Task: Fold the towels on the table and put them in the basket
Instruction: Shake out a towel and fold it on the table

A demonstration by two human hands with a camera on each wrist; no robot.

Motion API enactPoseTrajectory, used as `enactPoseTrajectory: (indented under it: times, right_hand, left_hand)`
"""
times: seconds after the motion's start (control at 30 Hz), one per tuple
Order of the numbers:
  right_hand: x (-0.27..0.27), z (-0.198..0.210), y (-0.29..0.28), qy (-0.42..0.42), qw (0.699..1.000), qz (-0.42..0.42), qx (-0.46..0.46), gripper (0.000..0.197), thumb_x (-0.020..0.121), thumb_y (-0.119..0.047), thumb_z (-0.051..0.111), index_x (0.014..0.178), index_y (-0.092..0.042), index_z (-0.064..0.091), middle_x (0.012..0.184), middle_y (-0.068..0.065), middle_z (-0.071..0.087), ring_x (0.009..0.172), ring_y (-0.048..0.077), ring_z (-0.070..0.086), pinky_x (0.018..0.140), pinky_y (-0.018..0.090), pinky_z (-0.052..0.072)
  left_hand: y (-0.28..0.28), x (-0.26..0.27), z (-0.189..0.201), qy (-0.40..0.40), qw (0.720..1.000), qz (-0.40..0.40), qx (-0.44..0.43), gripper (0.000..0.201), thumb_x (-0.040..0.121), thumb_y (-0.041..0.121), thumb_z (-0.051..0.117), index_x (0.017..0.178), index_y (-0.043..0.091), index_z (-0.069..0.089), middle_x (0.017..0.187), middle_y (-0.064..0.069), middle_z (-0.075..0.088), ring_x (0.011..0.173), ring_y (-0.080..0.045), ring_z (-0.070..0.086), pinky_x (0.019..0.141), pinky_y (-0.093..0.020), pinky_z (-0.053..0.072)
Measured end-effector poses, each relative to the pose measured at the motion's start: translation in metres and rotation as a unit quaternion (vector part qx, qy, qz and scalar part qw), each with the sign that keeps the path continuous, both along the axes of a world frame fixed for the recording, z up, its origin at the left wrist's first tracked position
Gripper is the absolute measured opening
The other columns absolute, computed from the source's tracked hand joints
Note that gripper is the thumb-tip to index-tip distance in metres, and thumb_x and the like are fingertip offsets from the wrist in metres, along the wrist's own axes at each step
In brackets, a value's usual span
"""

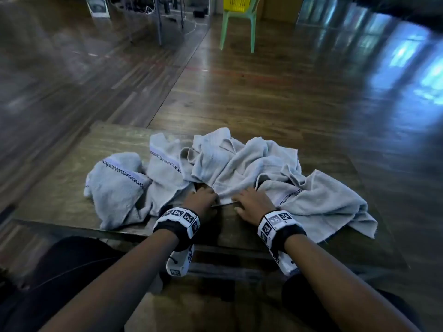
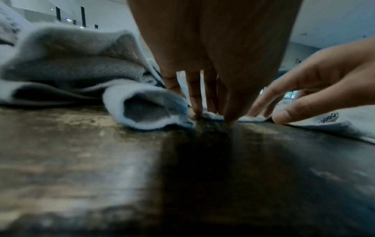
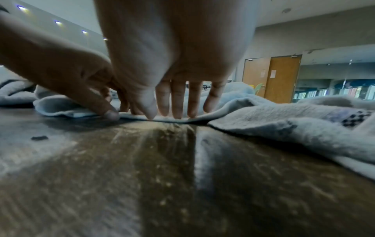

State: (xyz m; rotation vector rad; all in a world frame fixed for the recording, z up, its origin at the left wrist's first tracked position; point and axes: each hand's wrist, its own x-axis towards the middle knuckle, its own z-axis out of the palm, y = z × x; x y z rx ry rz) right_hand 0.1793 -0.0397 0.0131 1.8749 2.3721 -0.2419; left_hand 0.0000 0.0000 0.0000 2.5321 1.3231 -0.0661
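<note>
Several grey towels lie crumpled in a pile [image 1: 239, 164] on the wooden table [image 1: 60, 192]; some have a checked band. Both hands meet at the near hem [image 1: 224, 202] of the middle towel. My left hand [image 1: 203, 197] has its fingers curled down on that hem [image 2: 211, 115], thumb tip at the edge against the fingers, pinching it. My right hand [image 1: 249, 202] rests its straight, spread fingers [image 3: 176, 110] on top of the same hem [image 3: 182, 119], thumb beside them. A yellow basket [image 1: 237, 3] sits far off on a green chair [image 1: 237, 25].
A rolled towel [image 1: 117, 185] lies at the table's left, another [image 1: 330, 204] hangs over the right front edge. Bare tabletop shows between my wrists and the pile. Wooden floor stretches between the table and the chair. My dark-clad legs are below the near edge.
</note>
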Motion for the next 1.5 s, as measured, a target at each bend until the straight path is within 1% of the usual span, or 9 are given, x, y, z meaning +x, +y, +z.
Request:
enactPoseTrajectory:
  times: [0.33,0.63,0.8,0.9,0.97,1.1,1.33,1.4,1.5]
  right_hand:
    - [-0.010,-0.006,-0.008,-0.056,0.997,0.006,0.046,0.030,0.088,-0.036,0.048,0.113,-0.022,0.058,0.119,0.003,0.057,0.117,0.026,0.044,0.095,0.042,0.031]
    - [0.003,0.022,-0.035,0.002,0.998,-0.002,0.065,0.025,0.090,-0.034,0.047,0.109,-0.022,0.057,0.113,0.002,0.060,0.114,0.024,0.047,0.092,0.038,0.031]
    - [0.014,0.046,-0.037,0.064,0.991,-0.073,0.095,0.020,0.090,-0.036,0.048,0.104,-0.023,0.055,0.109,0.005,0.060,0.110,0.024,0.050,0.096,0.038,0.025]
    - [0.017,0.063,-0.036,0.099,0.985,-0.080,0.115,0.018,0.091,-0.037,0.049,0.100,-0.023,0.055,0.105,0.003,0.061,0.108,0.021,0.050,0.096,0.038,0.023]
    - [0.016,0.072,-0.034,0.105,0.983,-0.073,0.130,0.018,0.091,-0.037,0.049,0.100,-0.023,0.056,0.105,0.002,0.061,0.108,0.020,0.049,0.094,0.035,0.020]
    - [0.022,0.088,-0.029,0.100,0.985,-0.054,0.131,0.016,0.089,-0.036,0.053,0.099,-0.025,0.059,0.106,-0.001,0.060,0.110,0.017,0.047,0.094,0.037,0.021]
    - [0.061,0.111,-0.028,0.076,0.985,-0.092,0.124,0.021,0.089,-0.038,0.055,0.103,-0.023,0.062,0.103,-0.001,0.056,0.109,0.016,0.046,0.100,0.039,0.024]
    - [0.079,0.115,-0.031,0.073,0.984,-0.109,0.125,0.019,0.089,-0.038,0.056,0.100,-0.025,0.062,0.101,-0.002,0.055,0.107,0.016,0.046,0.096,0.038,0.025]
    - [0.103,0.120,-0.036,0.046,0.978,-0.137,0.148,0.007,0.088,-0.039,0.056,0.091,-0.035,0.060,0.096,-0.005,0.058,0.105,0.015,0.047,0.079,0.031,0.015]
  left_hand:
    - [-0.014,0.012,0.006,0.066,0.993,-0.044,0.082,0.025,0.082,0.031,0.056,0.101,0.016,0.061,0.111,-0.007,0.061,0.108,-0.027,0.055,0.089,-0.035,0.035]
    - [-0.026,0.006,0.037,-0.044,0.995,-0.008,0.086,0.022,0.083,0.030,0.053,0.099,0.014,0.054,0.097,-0.011,0.065,0.091,-0.033,0.059,0.078,-0.037,0.039]
    - [-0.027,0.004,0.056,-0.015,0.975,-0.116,0.186,0.022,0.089,0.029,0.048,0.105,0.016,0.057,0.103,-0.005,0.065,0.099,-0.026,0.057,0.086,-0.036,0.038]
    - [-0.030,0.005,0.070,0.007,0.965,-0.149,0.215,0.016,0.077,0.026,0.061,0.087,0.015,0.063,0.081,-0.004,0.068,0.078,-0.025,0.064,0.071,-0.033,0.044]
    - [-0.027,0.004,0.080,-0.007,0.967,-0.136,0.216,0.016,0.074,0.026,0.060,0.084,0.015,0.065,0.077,-0.004,0.069,0.075,-0.025,0.065,0.069,-0.033,0.043]
    - [-0.017,0.000,0.102,-0.036,0.971,-0.067,0.227,0.030,0.088,0.034,0.039,0.099,0.020,0.063,0.098,-0.001,0.069,0.096,-0.024,0.060,0.087,-0.034,0.032]
    - [0.010,-0.019,0.135,-0.057,0.970,-0.022,0.233,0.044,0.088,0.036,0.022,0.099,0.024,0.063,0.096,0.001,0.068,0.092,-0.020,0.059,0.088,-0.034,0.030]
    - [0.018,-0.028,0.146,-0.069,0.968,-0.006,0.242,0.050,0.086,0.037,0.016,0.098,0.023,0.063,0.093,0.001,0.067,0.090,-0.021,0.059,0.087,-0.034,0.030]
    - [0.026,-0.042,0.161,-0.080,0.967,0.017,0.240,0.028,0.095,0.028,0.034,0.097,0.020,0.061,0.094,0.002,0.066,0.091,-0.021,0.058,0.089,-0.035,0.031]
